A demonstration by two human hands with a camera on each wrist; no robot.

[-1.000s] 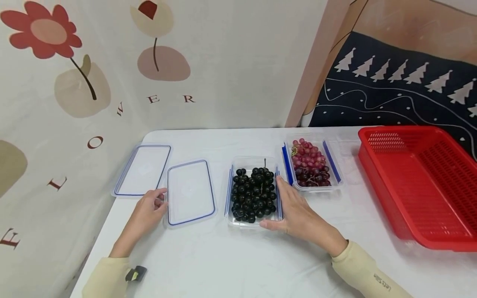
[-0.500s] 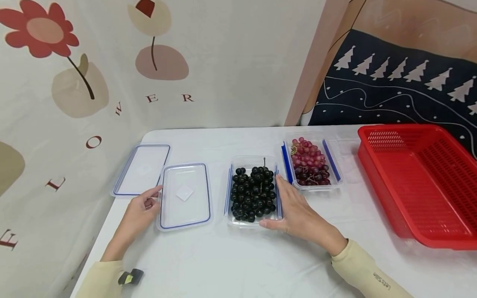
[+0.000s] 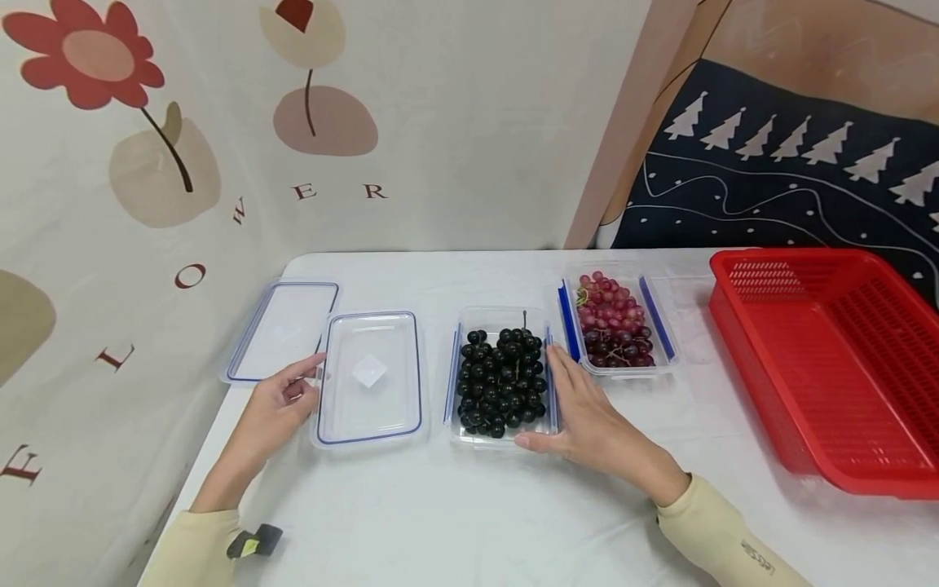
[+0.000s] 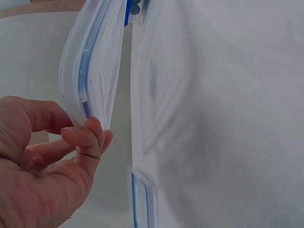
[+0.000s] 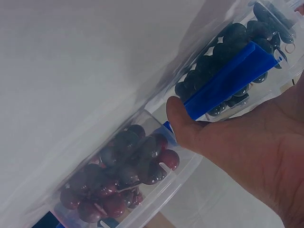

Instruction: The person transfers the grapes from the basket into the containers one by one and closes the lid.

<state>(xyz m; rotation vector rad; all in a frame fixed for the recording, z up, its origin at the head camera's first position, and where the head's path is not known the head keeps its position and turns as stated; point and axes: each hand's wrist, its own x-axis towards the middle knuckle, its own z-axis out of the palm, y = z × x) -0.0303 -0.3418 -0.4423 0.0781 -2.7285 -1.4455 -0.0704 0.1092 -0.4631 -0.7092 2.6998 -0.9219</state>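
Observation:
My left hand pinches a clear lid with a blue seal at its left edge. In the left wrist view the thumb and fingers meet at the lid's lower corner, and a shadow falls on the table beside it. A clear container full of black grapes stands on the table to the right of that lid. Against its right side rests my right hand, fingers extended along the wall and thumb at the near corner. The right wrist view shows a blue side clip beside this hand.
A second blue-sealed lid lies at the table's left edge. Behind the right hand stands another clear container with pink and dark red grapes. A red perforated basket takes up the right side of the white table.
The lid in my left hand shifted left and tilted, then moved slightly back right and away from me. A pale diamond-shaped patch now shows on it. My right hand stays at the grape container.

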